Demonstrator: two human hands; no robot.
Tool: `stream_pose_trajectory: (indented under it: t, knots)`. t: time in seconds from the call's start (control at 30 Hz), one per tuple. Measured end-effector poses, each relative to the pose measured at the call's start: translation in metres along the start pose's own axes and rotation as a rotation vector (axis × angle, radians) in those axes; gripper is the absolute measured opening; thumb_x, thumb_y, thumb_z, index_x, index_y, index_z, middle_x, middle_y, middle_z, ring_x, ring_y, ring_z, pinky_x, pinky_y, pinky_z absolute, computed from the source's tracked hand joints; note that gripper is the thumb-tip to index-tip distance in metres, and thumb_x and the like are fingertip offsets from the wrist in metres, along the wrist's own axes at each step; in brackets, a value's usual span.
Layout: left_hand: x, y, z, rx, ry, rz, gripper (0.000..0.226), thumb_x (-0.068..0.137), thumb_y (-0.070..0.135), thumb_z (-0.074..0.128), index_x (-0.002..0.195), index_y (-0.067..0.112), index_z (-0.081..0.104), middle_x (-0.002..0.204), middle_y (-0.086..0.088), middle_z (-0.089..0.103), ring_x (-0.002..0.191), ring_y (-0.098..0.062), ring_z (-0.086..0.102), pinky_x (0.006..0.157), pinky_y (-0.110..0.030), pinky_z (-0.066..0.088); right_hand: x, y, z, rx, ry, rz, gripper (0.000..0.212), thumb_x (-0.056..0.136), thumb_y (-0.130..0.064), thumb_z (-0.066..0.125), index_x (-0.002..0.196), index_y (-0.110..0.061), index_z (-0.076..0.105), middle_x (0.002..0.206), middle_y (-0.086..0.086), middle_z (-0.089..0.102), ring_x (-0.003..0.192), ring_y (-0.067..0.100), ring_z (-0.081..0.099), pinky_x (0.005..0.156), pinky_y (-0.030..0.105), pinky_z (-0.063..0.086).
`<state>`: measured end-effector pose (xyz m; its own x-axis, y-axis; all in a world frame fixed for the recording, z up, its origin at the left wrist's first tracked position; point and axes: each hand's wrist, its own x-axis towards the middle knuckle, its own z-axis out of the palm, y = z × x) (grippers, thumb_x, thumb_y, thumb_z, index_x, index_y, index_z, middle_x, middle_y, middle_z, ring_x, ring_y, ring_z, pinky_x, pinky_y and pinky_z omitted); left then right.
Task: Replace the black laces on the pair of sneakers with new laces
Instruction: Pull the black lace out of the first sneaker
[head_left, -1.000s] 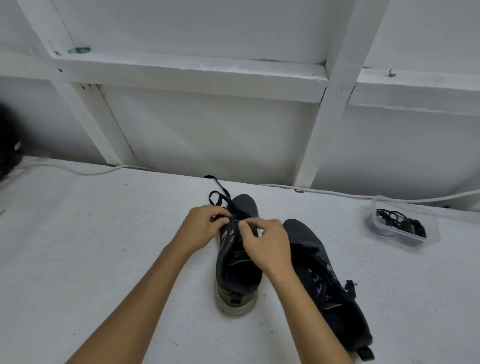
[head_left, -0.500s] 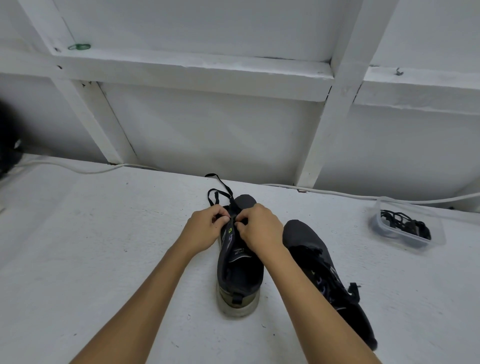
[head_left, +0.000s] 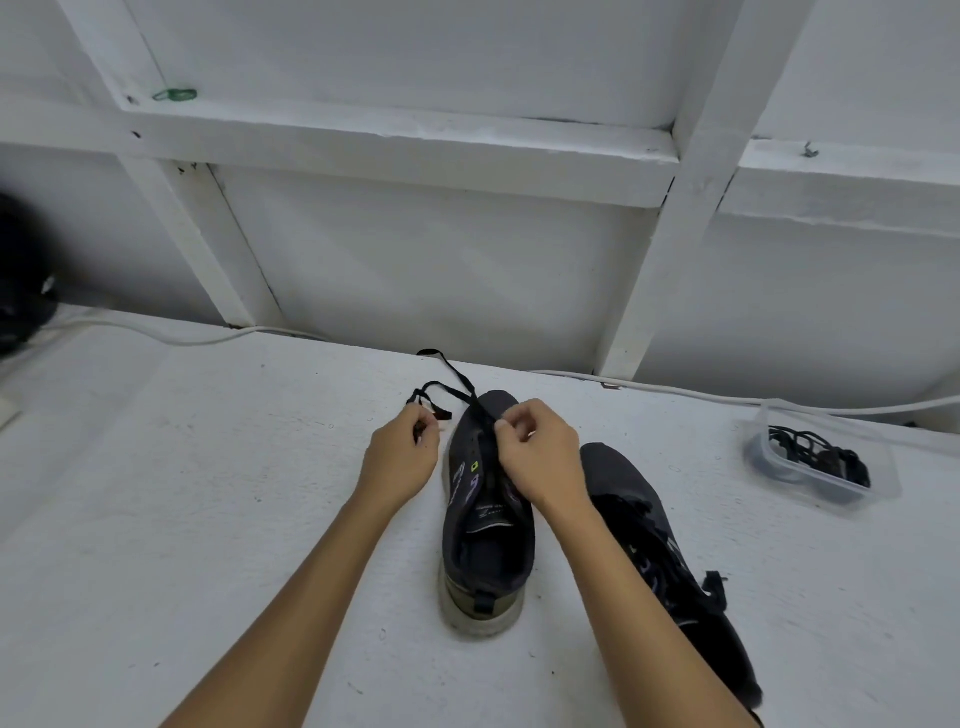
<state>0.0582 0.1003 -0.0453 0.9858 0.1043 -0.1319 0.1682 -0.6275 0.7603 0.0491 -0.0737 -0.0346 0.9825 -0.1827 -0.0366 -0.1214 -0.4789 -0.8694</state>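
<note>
1. White painted surface (head_left: 182, 519) with a white framed wall (head_left: 441, 260) behind it, pretty bare setup.
2. Two dark grey sneakers: one upright sneaker with an olive heel (head_left: 485, 551) in the middle, toe pointing at the wall, and a second dark sneaker (head_left: 670, 551) just beside it on the right, partly hidden by the right forearm.
3. One flat black lace (head_left: 452, 387) loops off the middle sneaker's toe end onto the surface.
4. Left hand (head_left: 402, 460) is curled, pinching one end of that lace just left of the shoe.
5. Right hand (head_left: 540, 457) is curled over the shoe's eyelets, thumb and forefinger pinching the lace there.
6. One clear plastic tub (head_left: 878, 488) well off to the right with a bundle of black laces (head_left: 815, 454) inside.
7. One white cable (head_left: 701, 397) runs along the wall base, plus a green rubber band (head_left: 175, 94) up on the ledge.
</note>
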Motion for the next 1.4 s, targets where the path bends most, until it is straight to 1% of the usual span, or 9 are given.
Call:
stream_pose_trajectory:
  t: [0.2, 0.37, 0.47, 0.6, 0.73, 0.93, 1.07, 1.27, 1.4]
  knots:
    - [-0.026, 0.015, 0.011, 0.155, 0.012, -0.023, 0.04, 0.097, 0.045, 0.053, 0.136, 0.036, 0.056, 0.162, -0.001, 0.017, 0.141, -0.026, 0.033, 0.109, -0.039, 0.034, 0.003, 0.015, -0.019, -0.007, -0.131, 0.135, 0.022, 0.091, -0.027, 0.069, 0.112, -0.022, 0.076, 0.099, -0.012, 0.072, 0.092, 0.017, 0.07, 0.093, 0.032, 0.055]
    - [-0.034, 0.026, 0.027, 0.083, -0.09, 0.014, 0.05, 0.097, 0.044, 0.053, 0.143, 0.023, 0.052, 0.156, 0.0, 0.038, 0.141, -0.019, 0.037, 0.115, -0.037, 0.033, 0.008, 0.01, -0.021, -0.173, -0.137, -0.014, 0.011, 0.092, -0.026, 0.071, 0.1, -0.022, 0.077, 0.094, -0.012, 0.068, 0.083, 0.008, 0.064, 0.078, 0.021, 0.047]
    - [-0.037, 0.022, 0.034, 0.12, -0.089, 0.051, 0.048, 0.102, 0.036, 0.045, 0.148, 0.024, 0.045, 0.15, 0.004, 0.048, 0.136, -0.019, 0.045, 0.112, -0.037, 0.038, 0.012, 0.008, -0.021, -0.242, -0.162, -0.031, 0.007, 0.1, -0.022, 0.056, 0.096, -0.021, 0.062, 0.095, -0.005, 0.065, 0.084, 0.017, 0.062, 0.079, 0.033, 0.05]
    - [-0.037, 0.02, 0.033, 0.13, -0.132, -0.027, 0.059, 0.096, 0.06, 0.042, 0.149, 0.032, 0.043, 0.15, 0.008, 0.049, 0.136, -0.018, 0.046, 0.112, -0.04, 0.039, 0.014, -0.001, -0.029, 0.155, -0.053, 0.135, 0.015, 0.106, -0.024, 0.043, 0.093, -0.024, 0.05, 0.097, 0.005, 0.069, 0.084, 0.017, 0.071, 0.078, 0.046, 0.06]
    - [-0.036, 0.02, 0.034, 0.125, -0.12, -0.036, 0.061, 0.094, 0.058, 0.049, 0.148, 0.031, 0.044, 0.149, 0.009, 0.048, 0.136, -0.016, 0.046, 0.108, -0.035, 0.039, 0.019, -0.013, -0.05, 0.483, 0.24, 0.24, 0.008, 0.107, -0.024, 0.045, 0.105, -0.022, 0.053, 0.097, 0.003, 0.072, 0.087, 0.015, 0.07, 0.058, 0.03, 0.056]
    - [-0.034, 0.019, 0.035, 0.166, -0.109, -0.017, 0.058, 0.093, 0.057, 0.048, 0.146, 0.032, 0.046, 0.148, 0.01, 0.048, 0.133, -0.018, 0.047, 0.106, -0.037, 0.041, 0.007, 0.007, -0.034, 0.063, -0.209, 0.292, 0.035, 0.084, -0.045, 0.076, 0.102, -0.015, 0.074, 0.089, -0.002, 0.072, 0.077, 0.016, 0.071, 0.063, 0.031, 0.06]
    - [-0.033, 0.017, 0.035, 0.175, -0.119, -0.014, 0.06, 0.092, 0.059, 0.049, 0.146, 0.032, 0.045, 0.149, 0.011, 0.046, 0.132, -0.018, 0.047, 0.106, -0.038, 0.043, 0.007, 0.011, -0.018, -0.027, -0.071, 0.118, 0.014, 0.093, -0.03, 0.066, 0.085, -0.022, 0.075, 0.077, -0.012, 0.071, 0.077, 0.012, 0.067, 0.078, 0.03, 0.054]
    - [-0.032, 0.021, 0.034, 0.196, -0.124, -0.017, 0.059, 0.091, 0.056, 0.053, 0.145, 0.033, 0.045, 0.149, 0.014, 0.045, 0.132, -0.016, 0.046, 0.105, -0.038, 0.043, 0.002, -0.008, -0.025, 0.448, -0.014, 0.245, 0.021, 0.104, -0.022, 0.036, 0.103, -0.01, 0.053, 0.09, -0.002, 0.077, 0.089, 0.031, 0.07, 0.075, 0.034, 0.055]
    - [-0.032, 0.02, 0.033, 0.188, -0.129, -0.021, 0.06, 0.091, 0.056, 0.052, 0.146, 0.034, 0.045, 0.149, 0.015, 0.044, 0.132, -0.016, 0.046, 0.106, -0.039, 0.042, 0.012, -0.037, -0.059, 0.985, 0.088, 0.213, 0.017, 0.103, -0.011, 0.034, 0.094, -0.008, 0.048, 0.064, 0.003, 0.057, 0.059, 0.02, 0.064, 0.071, 0.034, 0.06]
